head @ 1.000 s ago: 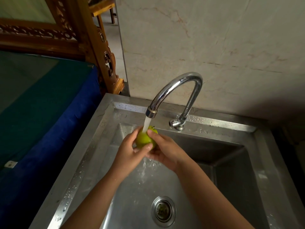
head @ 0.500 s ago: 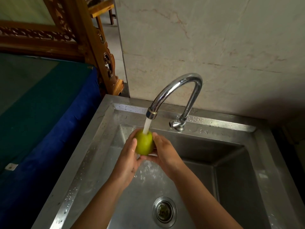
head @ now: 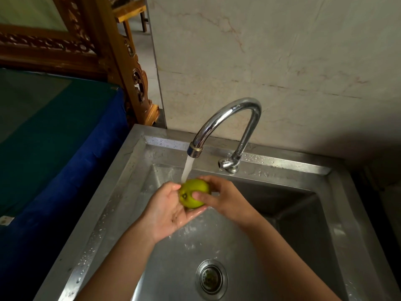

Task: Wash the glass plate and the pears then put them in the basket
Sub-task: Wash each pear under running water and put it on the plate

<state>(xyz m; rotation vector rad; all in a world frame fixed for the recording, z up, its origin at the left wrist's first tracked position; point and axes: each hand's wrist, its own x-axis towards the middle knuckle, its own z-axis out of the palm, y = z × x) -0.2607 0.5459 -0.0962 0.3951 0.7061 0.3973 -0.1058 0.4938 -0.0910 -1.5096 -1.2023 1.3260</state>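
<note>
A green pear (head: 193,195) sat between the two hands over the steel sink (head: 121,192), directly under the stream of water (head: 187,168) falling from the curved tap (head: 227,118). The left hand (head: 167,211) lay palm up beneath it, fingers curled loosely to cradle its underside, wet and shining. The right hand (head: 225,198) closed over it from the far side, thumb pressed across the front. The pear's blossom end faced the camera. Below the forearms, nearer the person, lay the round drain (head: 211,278). Water droplets speckled the sink rim left of the left hand.
</note>
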